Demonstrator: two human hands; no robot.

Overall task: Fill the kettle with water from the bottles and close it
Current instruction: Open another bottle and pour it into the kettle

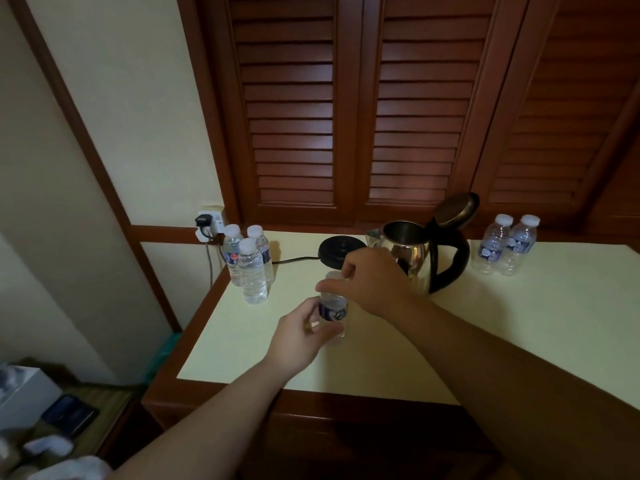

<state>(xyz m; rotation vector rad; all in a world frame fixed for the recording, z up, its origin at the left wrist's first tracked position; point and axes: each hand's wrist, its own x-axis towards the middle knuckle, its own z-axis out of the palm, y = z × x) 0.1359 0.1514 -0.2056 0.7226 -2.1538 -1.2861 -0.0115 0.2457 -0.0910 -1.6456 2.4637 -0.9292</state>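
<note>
While the left hand (300, 332) wraps the lower body of a bottle (333, 308) standing on the bench (519, 323), the right hand (372, 280) comes over the top, fingers pinched at the cap; the cap itself is hidden, so can't tell if it's on or off. Looks like a two-hand split: left braces so the bottle doesn't spin, right works the cap. Left forearm comes in low from the near edge, palm turned inward, fingers curled round the far side of the bottle. Right forearm crosses in from the right, wrist bent down, knuckles up. Kettle (414, 254) sits just behind the right hand, off its base (337, 252), lid (456, 209) flipped up, mouth open, handle to the right. That puts the opening close to the bottle for a short pour. Water level inside isn't visible. Three full capped bottles (250, 263) are grouped at the left rear near the wall socket (211, 225), which the base cord runs to. Two bottles (505, 244) at the right rear look empty, though capped. My read: used ones get parked right, full ones drawn from left. Lid not yet closed.
</note>
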